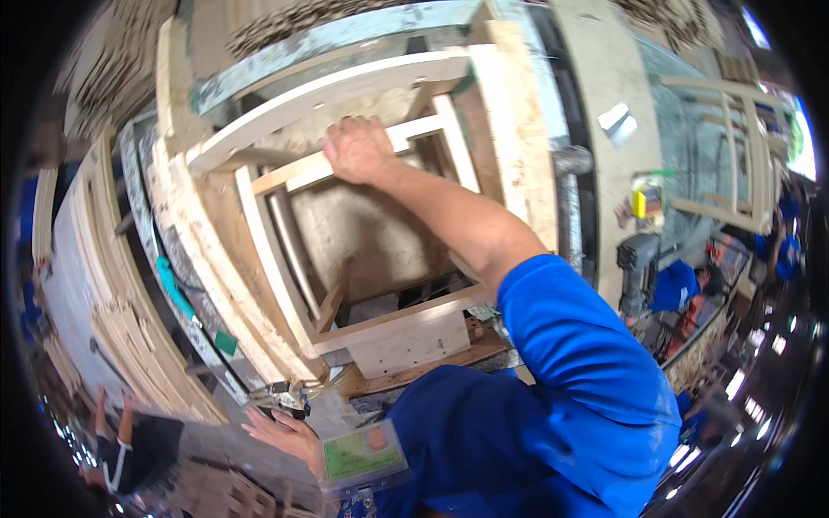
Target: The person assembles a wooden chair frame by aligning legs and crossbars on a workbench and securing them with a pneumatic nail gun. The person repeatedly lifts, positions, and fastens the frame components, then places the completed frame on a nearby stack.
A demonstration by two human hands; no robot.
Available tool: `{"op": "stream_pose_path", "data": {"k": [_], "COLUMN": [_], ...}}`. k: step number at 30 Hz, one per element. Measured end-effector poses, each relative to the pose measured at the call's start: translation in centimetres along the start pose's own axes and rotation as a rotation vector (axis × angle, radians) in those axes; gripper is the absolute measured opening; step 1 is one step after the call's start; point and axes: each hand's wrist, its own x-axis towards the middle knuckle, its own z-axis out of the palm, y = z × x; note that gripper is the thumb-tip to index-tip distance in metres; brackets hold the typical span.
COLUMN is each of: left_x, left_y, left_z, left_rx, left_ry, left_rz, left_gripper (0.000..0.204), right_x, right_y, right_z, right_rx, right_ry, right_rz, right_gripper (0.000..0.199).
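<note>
A pale wooden chair frame (pixel 281 252) lies in a larger wooden fixture in front of me. My right hand (pixel 358 148) reaches across it, fingers curled over the crossbar (pixel 309 170) at its far side. Beyond that bar runs a curved wooden rail (pixel 332 93). At the near side is a bottom rail (pixel 401 318) with a wide pale board (pixel 410 345) below it. My left hand (pixel 285 439) is low on the left, fingers stretched out and apart. Just above it is a small metal fitting (pixel 287 397); whether they touch I cannot tell.
Long wooden strips (pixel 151 354) are stacked at left beside a teal-handled tool (pixel 175 289). At right stand a black machine (pixel 637 266), a yellow box (pixel 643 200) and another wooden frame (pixel 753 155). A badge (pixel 363 453) hangs in front of me. Another person's hands (pixel 117 410) show at lower left.
</note>
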Motion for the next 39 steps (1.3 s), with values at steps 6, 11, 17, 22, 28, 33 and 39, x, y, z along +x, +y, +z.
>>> {"op": "stream_pose_path", "data": {"k": [6,11,17,22,28,33,39], "left_x": [4.8,3.6,4.1,4.3,4.5,4.4,5.3], "left_y": [15.2,19.4,19.1,19.4,18.4,18.2,18.1], "left_z": [2.2,7.3,7.7,6.4,6.3,5.8,5.3], "left_rx": [-0.701,-0.409,-0.477,-0.434,-0.437,-0.479,-0.487], "left_ry": [-0.148,-0.514,-0.402,-0.515,-0.637,-0.676,-0.686], "left_rz": [0.388,0.466,0.410,0.301,0.261,0.218,0.260], "left_gripper": [0.032,0.033,0.039,0.043,0.047,0.047,0.043], "right_x": [-13.8,-30.8,-33.2,-27.8,-17.7,-5.7,-0.9], "right_y": [2.6,11.8,13.7,10.0,-9.6,-18.2,-11.5], "right_z": [-7.9,-13.7,-12.2,-21.7,-44.9,-40.9,-15.3], "right_rx": [0.399,-0.169,0.221,0.733,1.051,0.427,1.064], "right_ry": [0.613,0.521,0.607,0.556,0.694,1.285,-0.179], "right_rz": [-0.200,0.619,0.689,0.593,-0.396,-0.694,0.410], "right_gripper": [0.021,0.035,0.030,0.031,0.027,0.026,0.039]}}
